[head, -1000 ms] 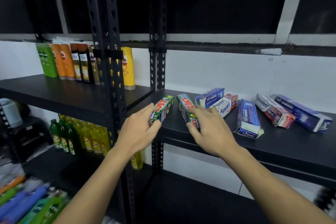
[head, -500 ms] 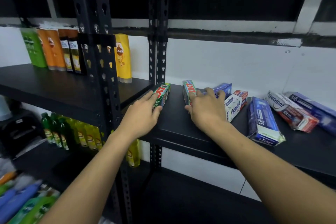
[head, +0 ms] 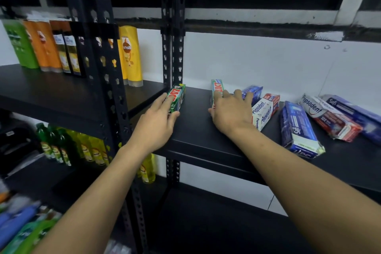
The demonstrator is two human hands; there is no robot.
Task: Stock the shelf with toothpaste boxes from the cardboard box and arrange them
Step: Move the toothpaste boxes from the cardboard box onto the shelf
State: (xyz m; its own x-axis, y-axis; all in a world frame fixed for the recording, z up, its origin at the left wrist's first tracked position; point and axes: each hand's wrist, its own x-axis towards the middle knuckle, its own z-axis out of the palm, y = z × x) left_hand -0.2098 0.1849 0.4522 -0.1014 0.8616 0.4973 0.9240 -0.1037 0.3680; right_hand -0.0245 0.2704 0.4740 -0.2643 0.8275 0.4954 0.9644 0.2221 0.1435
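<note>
Two green toothpaste boxes stand on edge on the black shelf. My left hand grips the left green box, which stands beside the upright post, with my thumb at its near end. My right hand holds the right green box, fingers draped over its top and thumb on its left side. Right of that hand lie a small blue box, a white-and-red Pepsodent box, a blue box, another Pepsodent box and a dark blue box. The cardboard box is out of view.
A perforated black post rises at the shelf's left end, another post stands nearer. Shampoo bottles line the neighbouring shelf on the left. Green and yellow bottles fill the shelf below. A white wall backs the shelf.
Both hands have slid the two green boxes farther back on the shelf. The left box now stands close to the post, and the right box is straighter.
</note>
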